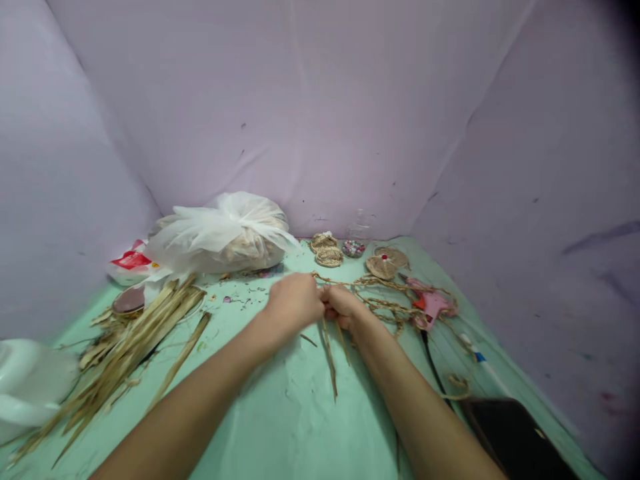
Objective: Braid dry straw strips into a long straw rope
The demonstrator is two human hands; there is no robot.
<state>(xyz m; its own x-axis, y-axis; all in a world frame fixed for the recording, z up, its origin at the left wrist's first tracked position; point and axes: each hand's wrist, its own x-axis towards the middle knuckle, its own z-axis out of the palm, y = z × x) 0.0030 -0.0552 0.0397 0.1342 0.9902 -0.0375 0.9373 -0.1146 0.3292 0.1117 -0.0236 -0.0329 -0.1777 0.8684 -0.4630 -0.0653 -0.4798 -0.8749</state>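
Observation:
Close together over the middle of the green table, both of my hands are closed on a cord of twisted dry plant fibre (375, 281). My left hand (296, 303) is a fist seen from its back, so its fingertips are hidden. Thumb and fingers of my right hand (341, 307) pinch the cord just beside it. Two loose fibre ends (329, 360) hang below the hands towards me. From the hands the finished cord runs right in loose loops, reaching a pink glue gun (431, 303).
Dry flat stalks (135, 340) lie at left, near a white container (35, 387). Behind are a stuffed white plastic bag (225, 233), coiled fibre pieces (327, 250), a bead container (353, 249) and round woven discs (383, 267). A black flat object (515, 433) lies front right.

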